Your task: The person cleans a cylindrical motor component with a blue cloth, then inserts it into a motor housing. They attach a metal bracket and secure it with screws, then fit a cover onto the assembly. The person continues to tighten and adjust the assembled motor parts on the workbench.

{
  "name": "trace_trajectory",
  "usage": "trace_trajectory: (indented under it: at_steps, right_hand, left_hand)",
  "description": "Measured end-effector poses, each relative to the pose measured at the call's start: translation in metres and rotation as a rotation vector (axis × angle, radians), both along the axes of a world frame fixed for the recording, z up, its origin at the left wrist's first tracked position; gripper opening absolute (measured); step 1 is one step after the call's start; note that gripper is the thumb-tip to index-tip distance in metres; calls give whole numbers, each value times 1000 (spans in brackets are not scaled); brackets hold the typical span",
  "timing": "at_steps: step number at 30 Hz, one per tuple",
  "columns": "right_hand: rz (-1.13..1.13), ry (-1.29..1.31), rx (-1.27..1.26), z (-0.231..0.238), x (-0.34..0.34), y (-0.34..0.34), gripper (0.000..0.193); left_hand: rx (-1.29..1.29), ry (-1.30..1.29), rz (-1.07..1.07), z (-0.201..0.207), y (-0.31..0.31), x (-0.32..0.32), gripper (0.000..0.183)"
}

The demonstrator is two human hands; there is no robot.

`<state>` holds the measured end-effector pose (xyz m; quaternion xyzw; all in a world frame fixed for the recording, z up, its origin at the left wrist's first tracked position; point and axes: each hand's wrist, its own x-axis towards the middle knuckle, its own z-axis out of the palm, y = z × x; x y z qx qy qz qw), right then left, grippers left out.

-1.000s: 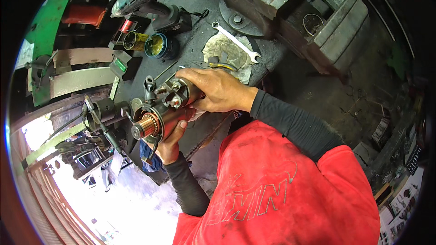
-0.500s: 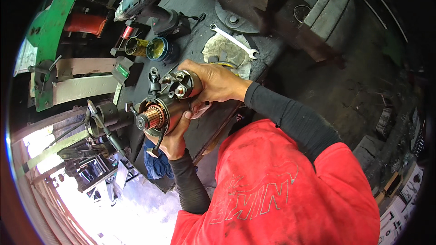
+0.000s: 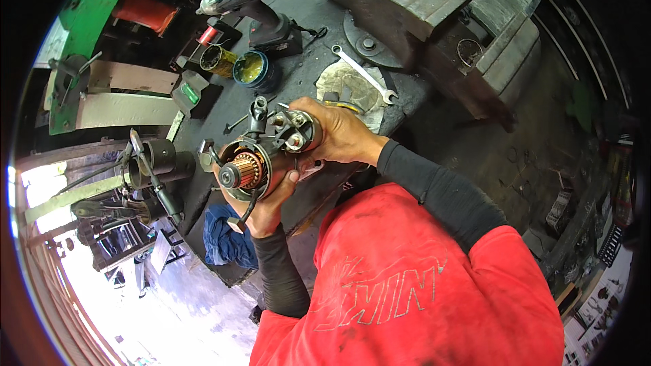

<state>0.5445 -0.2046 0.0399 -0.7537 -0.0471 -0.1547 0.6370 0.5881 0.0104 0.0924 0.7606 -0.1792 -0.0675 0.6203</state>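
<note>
Above the near side of the workbench I hold a starter motor (image 3: 274,161), its open end tilted up so the copper commutator (image 3: 248,170) shows. My left hand (image 3: 268,211) is wrapped round the lower side of the housing, with the thumb on top and the other fingers mostly hidden. At the right, my right hand (image 3: 344,133) grips the smaller solenoid cylinder (image 3: 312,135) fixed along the motor. Brushes on short leads hang out at the open end; one lead with a brush block (image 3: 237,224) dangles over my left hand.
A combination wrench (image 3: 363,73) lies on a stained cloth (image 3: 339,85) beyond my right hand. Behind it stands a big bench vise (image 3: 400,0). Farther left are a cordless impact wrench (image 3: 254,10), a blue grease tub (image 3: 252,70) and a blue rag (image 3: 227,237) at the bench's edge.
The whole view has shifted, so the bench and its tools appear a little farther right. Both hands keep the same grip on the starter motor, which has barely turned.
</note>
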Motion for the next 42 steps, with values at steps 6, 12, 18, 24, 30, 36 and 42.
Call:
trace_trajectory:
  at_steps: [6, 12, 18, 24, 30, 36, 42]
  right_hand:
    - [-52, 5, -97, 0, -2, 1, 85]
    - [-32, 44, -44, 2, -5, 3, 83]
    - [-56, 2, 0, 0, -8, 9, 81]
    - [-50, 23, -9, 3, -9, 9, 84]
    - [-81, 84, -81, 8, -11, 10, 81]
    - [-86, 19, -83, -1, -11, 10, 85]
    - [-108, 111, -84, -4, -11, 13, 91]
  left_hand:
    - [-34, 16, -37, 2, -2, 2, 96]
    - [-94, 30, -41, 11, -5, 0, 93]
    - [-36, -58, -8, 3, 0, 0, 94]
    - [-148, -45, -135, 9, 13, 15, 99]
    - [-37, -267, -185, 29, 17, 17, 90]
    - [-235, -107, -233, 48, 13, 13, 98]
    - [-622, -129, -179, 64, 22, 23, 112]
